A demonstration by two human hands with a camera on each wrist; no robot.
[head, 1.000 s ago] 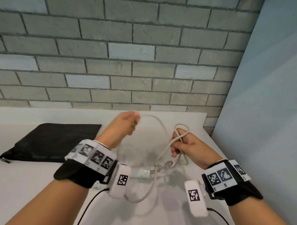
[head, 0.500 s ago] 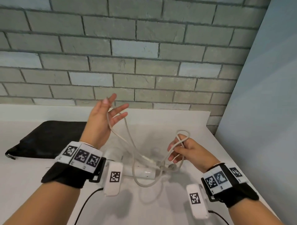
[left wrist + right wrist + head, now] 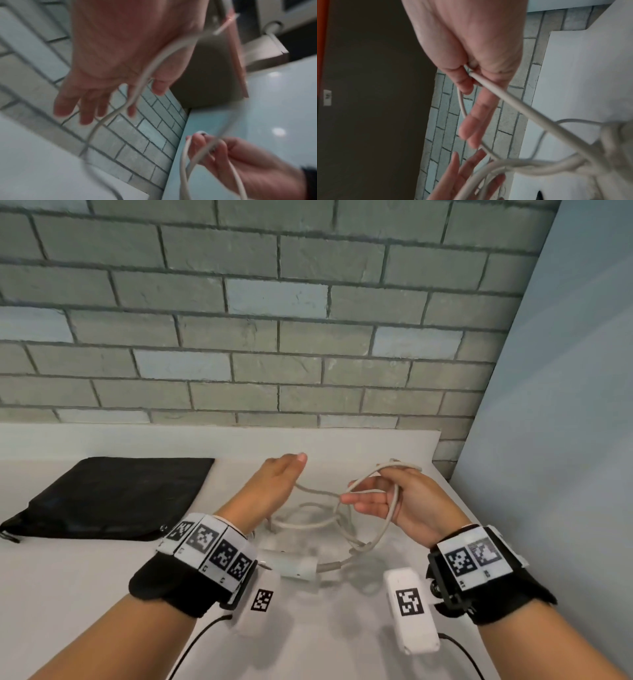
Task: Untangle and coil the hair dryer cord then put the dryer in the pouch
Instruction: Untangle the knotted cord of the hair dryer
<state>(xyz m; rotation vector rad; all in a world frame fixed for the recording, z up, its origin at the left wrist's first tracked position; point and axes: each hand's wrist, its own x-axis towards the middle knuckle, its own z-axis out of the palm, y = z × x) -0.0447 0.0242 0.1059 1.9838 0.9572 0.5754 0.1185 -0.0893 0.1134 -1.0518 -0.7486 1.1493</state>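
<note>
The white hair dryer lies on the table between my wrists, partly hidden by the left wrist. Its pale cord rises from it in loose loops. My right hand pinches several turns of the cord between thumb and a curled finger, the other fingers straight. My left hand hovers just left of it, fingers straight, with a strand of cord lying across the palm. The black pouch lies flat at the left.
A white table runs back to a grey brick wall. A pale blue panel closes the right side, close to my right hand. Black cables trail from both wrist cameras near the front edge.
My left hand has dropped from its raised, spread pose and moved right toward the right hand. The right hand has lifted slightly, and the loop it holds is wider.
</note>
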